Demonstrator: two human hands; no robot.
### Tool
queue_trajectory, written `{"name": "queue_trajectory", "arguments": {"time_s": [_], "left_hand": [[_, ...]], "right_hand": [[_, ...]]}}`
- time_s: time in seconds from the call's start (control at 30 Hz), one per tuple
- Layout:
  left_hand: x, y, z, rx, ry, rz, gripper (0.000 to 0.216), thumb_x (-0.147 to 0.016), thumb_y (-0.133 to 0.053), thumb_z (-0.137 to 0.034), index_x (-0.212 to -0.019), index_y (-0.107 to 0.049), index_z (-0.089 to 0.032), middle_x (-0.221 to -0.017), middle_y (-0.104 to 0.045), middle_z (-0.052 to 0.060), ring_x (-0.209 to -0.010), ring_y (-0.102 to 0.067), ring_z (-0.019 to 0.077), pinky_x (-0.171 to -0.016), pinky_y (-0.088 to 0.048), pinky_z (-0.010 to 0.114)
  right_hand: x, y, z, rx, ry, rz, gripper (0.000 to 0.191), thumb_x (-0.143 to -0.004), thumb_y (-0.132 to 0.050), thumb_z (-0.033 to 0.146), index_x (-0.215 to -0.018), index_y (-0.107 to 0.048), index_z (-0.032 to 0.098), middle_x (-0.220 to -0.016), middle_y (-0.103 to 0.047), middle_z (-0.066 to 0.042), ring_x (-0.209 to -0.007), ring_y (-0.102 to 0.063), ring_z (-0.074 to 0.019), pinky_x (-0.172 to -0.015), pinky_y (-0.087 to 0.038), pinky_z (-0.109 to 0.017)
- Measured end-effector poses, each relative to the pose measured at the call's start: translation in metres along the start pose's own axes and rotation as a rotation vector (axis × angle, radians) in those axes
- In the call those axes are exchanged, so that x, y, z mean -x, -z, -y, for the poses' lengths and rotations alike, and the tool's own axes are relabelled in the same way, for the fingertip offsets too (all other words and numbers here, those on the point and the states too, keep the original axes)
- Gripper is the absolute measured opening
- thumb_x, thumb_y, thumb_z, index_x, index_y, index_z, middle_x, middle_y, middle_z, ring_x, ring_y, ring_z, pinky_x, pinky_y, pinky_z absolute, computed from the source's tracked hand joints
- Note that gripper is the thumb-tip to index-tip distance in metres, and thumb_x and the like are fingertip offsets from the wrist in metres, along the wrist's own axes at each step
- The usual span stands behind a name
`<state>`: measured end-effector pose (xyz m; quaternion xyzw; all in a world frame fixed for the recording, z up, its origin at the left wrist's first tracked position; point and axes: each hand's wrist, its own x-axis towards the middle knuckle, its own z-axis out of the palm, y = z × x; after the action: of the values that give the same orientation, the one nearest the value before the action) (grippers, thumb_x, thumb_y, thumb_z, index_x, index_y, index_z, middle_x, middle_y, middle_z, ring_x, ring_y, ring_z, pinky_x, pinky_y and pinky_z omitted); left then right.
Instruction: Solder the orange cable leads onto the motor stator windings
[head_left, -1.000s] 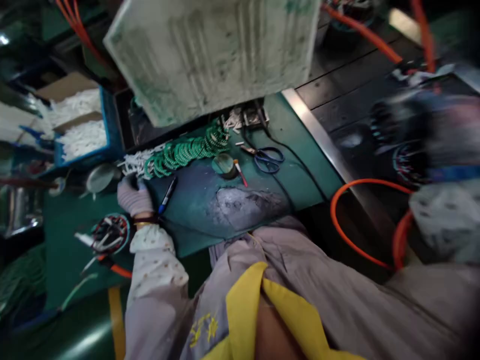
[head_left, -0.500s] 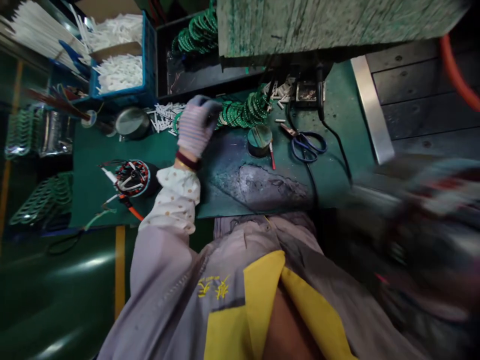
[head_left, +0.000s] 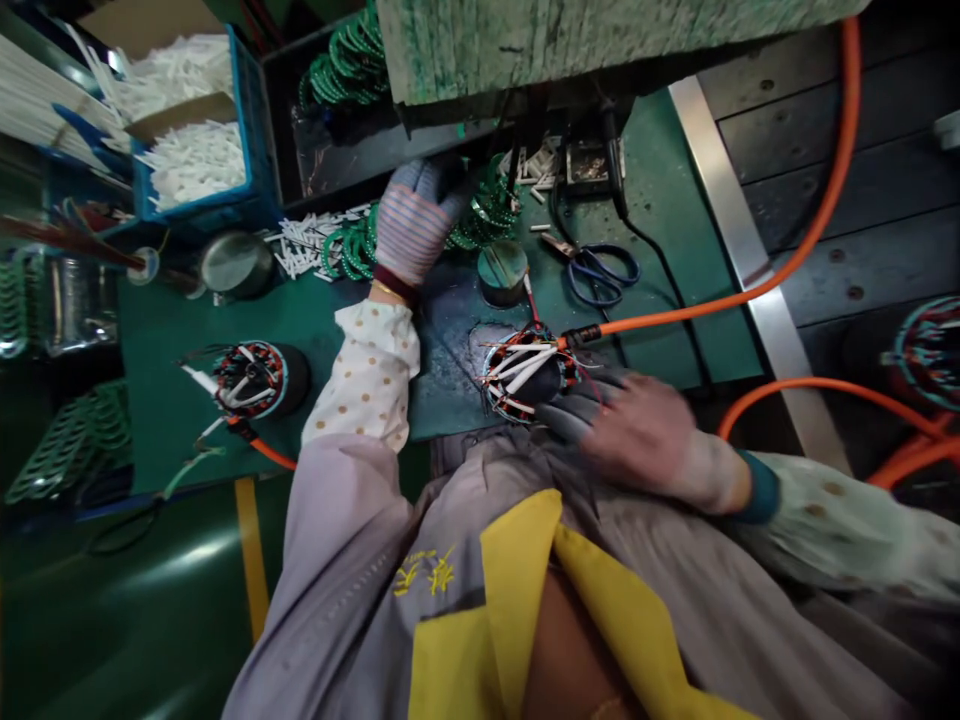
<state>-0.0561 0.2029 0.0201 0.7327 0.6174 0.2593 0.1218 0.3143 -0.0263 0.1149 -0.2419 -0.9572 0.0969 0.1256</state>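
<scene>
My left hand (head_left: 416, 220), in a striped glove with dark fingertips, reaches over a heap of green ring-shaped parts (head_left: 486, 212). Its fingers are dark against the shadow, so their grip is hidden. On the mat close to me sits a motor stator (head_left: 531, 378) with white-sleeved leads and a thick orange cable (head_left: 675, 315). My right hand (head_left: 637, 425), also gloved and slightly blurred, has its dark fingers against the stator's near right side. Just behind the stator stands a round green-topped block (head_left: 502, 268).
Another wired stator (head_left: 259, 380) stands at the left. Blue-handled scissors (head_left: 600, 272) lie right of the block. White tubes fill a blue crate (head_left: 247, 150), with more loose tubes (head_left: 304, 245) nearby. A round metal tin (head_left: 236, 262) is beside them. Another stator (head_left: 930, 350) lies far right.
My right hand has come in from the right with a stator and its orange cable, now on the mat. My left hand stays at the green rings. The view has shifted somewhat.
</scene>
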Motion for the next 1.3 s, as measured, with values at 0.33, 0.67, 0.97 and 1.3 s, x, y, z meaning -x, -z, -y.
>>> {"name": "queue_trajectory", "arguments": {"time_s": [0.33, 0.67, 0.97, 1.3], "left_hand": [[0.088, 0.045, -0.084, -0.089, -0.41, 0.199, 0.035, -0.114, -0.07, -0.022, -0.14, -0.092, -0.031, -0.146, -0.087, 0.009, -0.14, -0.078, 0.0392, -0.121, -0.064, 0.059], [0.152, 0.111, -0.172, -0.14, -0.386, 0.423, 0.06, -0.124, -0.066, -0.075, -0.119, -0.095, -0.022, -0.103, -0.079, 0.012, -0.096, -0.079, 0.0348, -0.089, -0.062, 0.047], [0.158, 0.065, -0.147, 0.566, 0.032, 0.329, 0.077, -0.111, -0.073, -0.097, -0.083, -0.082, -0.025, -0.075, -0.071, 0.003, -0.076, -0.072, 0.025, -0.075, -0.061, 0.037], [0.154, 0.082, -0.16, 0.134, -0.349, -0.13, 0.043, -0.121, -0.073, -0.069, -0.119, -0.092, -0.031, -0.12, -0.085, 0.012, -0.118, -0.081, 0.0405, -0.11, -0.068, 0.059]], "right_hand": [[0.017, 0.031, -0.074, 0.122, -0.233, -0.211, 0.043, -0.125, -0.058, 0.038, -0.141, -0.09, 0.016, -0.13, -0.093, -0.022, -0.113, -0.088, -0.0403, -0.089, -0.065, -0.051], [-0.019, 0.051, -0.064, 0.321, -0.415, 0.294, 0.038, -0.115, -0.05, 0.038, -0.122, -0.087, 0.031, -0.102, -0.088, -0.014, -0.089, -0.076, -0.0372, -0.074, -0.05, -0.047], [-0.012, 0.029, -0.012, 0.228, -0.485, 0.056, 0.044, -0.124, -0.044, 0.031, -0.114, -0.087, 0.025, -0.079, -0.073, -0.011, -0.072, -0.068, -0.0289, -0.069, -0.038, -0.042], [-0.063, -0.014, -0.061, -1.158, -0.288, -0.188, 0.07, -0.109, -0.076, 0.091, -0.126, -0.091, 0.025, -0.123, -0.092, -0.008, -0.124, -0.086, -0.0326, -0.107, -0.073, -0.046]]}}
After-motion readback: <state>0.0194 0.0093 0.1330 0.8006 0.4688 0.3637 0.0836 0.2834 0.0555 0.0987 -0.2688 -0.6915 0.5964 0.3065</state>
